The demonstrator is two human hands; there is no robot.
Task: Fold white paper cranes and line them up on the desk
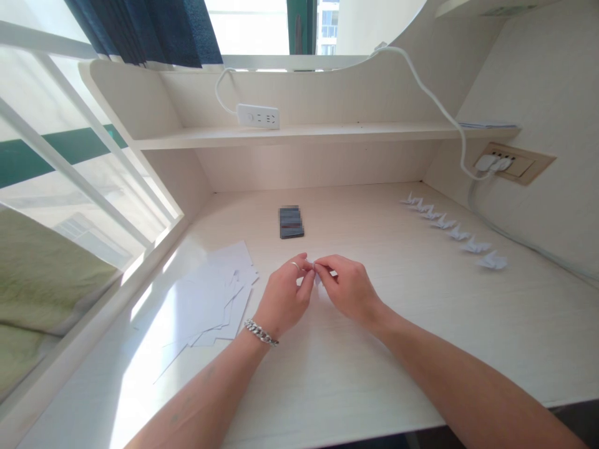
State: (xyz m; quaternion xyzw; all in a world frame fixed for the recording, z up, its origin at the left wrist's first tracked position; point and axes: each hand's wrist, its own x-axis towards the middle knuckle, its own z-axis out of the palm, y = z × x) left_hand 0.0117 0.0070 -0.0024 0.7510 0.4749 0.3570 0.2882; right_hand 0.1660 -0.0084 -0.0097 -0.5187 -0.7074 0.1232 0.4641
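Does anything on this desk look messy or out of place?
Just the sheets: they lie askew beyond the left hand's outer side, corners jutting at different angles, unlike the cranes lined up in a row at right. Nothing looks spilled.

White piece (317, 280), perhaps paper, mostly hidden between fingers (306, 285); dark block (291, 222) blurred; curtain (154, 31) cut off above.

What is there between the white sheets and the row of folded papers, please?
In the head view: the left hand and right hand, pinching a small paper; farther back, a dark flat object.
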